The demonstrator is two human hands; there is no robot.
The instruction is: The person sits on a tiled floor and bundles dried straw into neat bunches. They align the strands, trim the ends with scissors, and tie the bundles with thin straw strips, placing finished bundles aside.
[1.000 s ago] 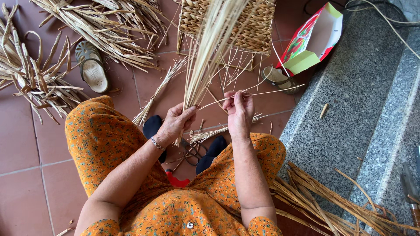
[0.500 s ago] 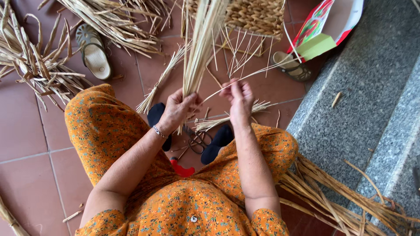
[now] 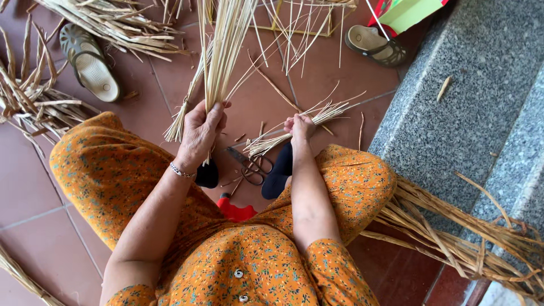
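My left hand [image 3: 202, 129] grips an upright bundle of pale straw stalks [image 3: 224, 51] that rises out of the top of the view. My right hand [image 3: 299, 126] is lower and to the right, closed around a small bunch of short straw pieces [image 3: 294, 130] lying across the tiled floor. Between my knees lie dark-handled scissors [image 3: 252, 164] on the red tiles. I sit low, in orange flowered clothes, with a bracelet on my left wrist.
Heaps of dried leaves and straw lie at the left [image 3: 34, 96], top left [image 3: 107, 22] and lower right [image 3: 453, 232]. A sandal [image 3: 90, 62] is at the left, another [image 3: 377, 45] at the top right. A grey stone step [image 3: 470, 113] borders the right.
My right hand has dropped from the tall bundle down to the short straw bunch on the floor. The view has tilted downward; the woven basket has left the frame.
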